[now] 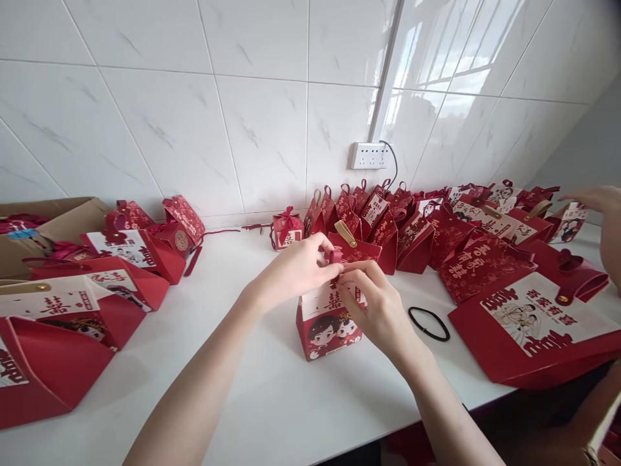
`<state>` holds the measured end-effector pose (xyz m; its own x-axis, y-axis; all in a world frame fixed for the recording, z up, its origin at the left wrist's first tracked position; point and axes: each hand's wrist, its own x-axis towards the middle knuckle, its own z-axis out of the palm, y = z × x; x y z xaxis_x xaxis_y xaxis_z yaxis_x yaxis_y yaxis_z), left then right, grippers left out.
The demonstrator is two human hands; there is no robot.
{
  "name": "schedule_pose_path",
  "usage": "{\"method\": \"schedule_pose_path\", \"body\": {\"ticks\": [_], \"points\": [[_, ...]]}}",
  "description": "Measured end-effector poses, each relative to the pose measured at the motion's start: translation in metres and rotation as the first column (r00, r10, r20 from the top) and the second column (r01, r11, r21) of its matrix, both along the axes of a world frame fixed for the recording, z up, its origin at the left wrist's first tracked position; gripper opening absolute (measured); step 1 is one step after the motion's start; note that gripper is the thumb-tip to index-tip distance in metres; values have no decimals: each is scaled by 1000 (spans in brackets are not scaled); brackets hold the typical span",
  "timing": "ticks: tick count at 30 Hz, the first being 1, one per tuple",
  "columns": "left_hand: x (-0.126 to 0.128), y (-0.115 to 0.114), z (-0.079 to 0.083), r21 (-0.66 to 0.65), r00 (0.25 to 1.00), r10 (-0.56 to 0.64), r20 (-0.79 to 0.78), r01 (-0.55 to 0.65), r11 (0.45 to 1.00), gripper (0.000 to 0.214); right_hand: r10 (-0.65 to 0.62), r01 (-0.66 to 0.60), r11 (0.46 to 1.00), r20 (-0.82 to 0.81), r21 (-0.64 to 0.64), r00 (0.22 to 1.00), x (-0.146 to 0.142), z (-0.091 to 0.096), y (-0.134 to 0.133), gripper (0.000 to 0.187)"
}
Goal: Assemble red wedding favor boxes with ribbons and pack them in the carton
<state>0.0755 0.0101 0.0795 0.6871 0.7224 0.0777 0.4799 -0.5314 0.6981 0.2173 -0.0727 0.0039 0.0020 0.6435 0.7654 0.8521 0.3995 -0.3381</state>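
A small red gift box (321, 348) with a white panel and two cartoon figures stands upright on the white table before me. My left hand (303, 265) pinches the red strap (334, 256) at the top of the box, thumb and forefinger closed around it. From the other side, my right hand (372, 299) is closed at the base of the same strap, its fingertips meeting those of the left. These fingers partly hide the strap's fastening and the upper part of the box. Just behind the box is a red box with a gold strap (345, 233).
Many red gift boxes (414, 243) crowd the back right, with larger red ones (116, 310) and a cardboard carton (72, 223) at left. A black hair tie (429, 323) lies beside a large flat red box (543, 323). Another person's hand (604, 207) reaches in at right.
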Motion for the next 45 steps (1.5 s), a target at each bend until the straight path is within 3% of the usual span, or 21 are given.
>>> {"method": "schedule_pose_path", "body": {"ticks": [3, 12, 18, 25, 31, 37, 45], "points": [[0, 2, -2, -31, 1000, -26, 10, 26, 999, 22, 2, -2, 1000, -11, -1, 1000, 0, -1, 1, 11], [0, 1, -2, 83, 1000, -24, -6, 25, 996, 12, 10, -10, 1000, -39, 8, 999, 2, -4, 2, 10], [-2, 4, 0, 25, 998, -61, -22, 62, 998, 20, 18, -20, 1000, -92, -16, 996, 4, -2, 2, 14], [-4, 4, 1, 41, 989, -97, -107, 102, 994, 6, 29, -32, 999, -91, -30, 995, 8, 1, 6, 16], [-2, 2, 0, 91, 991, -75, -111, 85, 992, 7, 56, -79, 987, -165, -136, 985, 10, 9, 6, 16], [-2, -1, 3, 25, 998, -30, -56, 32, 999, 8, 75, -208, 912, -354, -353, 932, 14, 17, 7, 11], [-6, 0, 5, 6, 985, -115, -127, 117, 993, 9, 84, -206, 921, -348, -331, 934, 16, 16, 9, 9]]}}
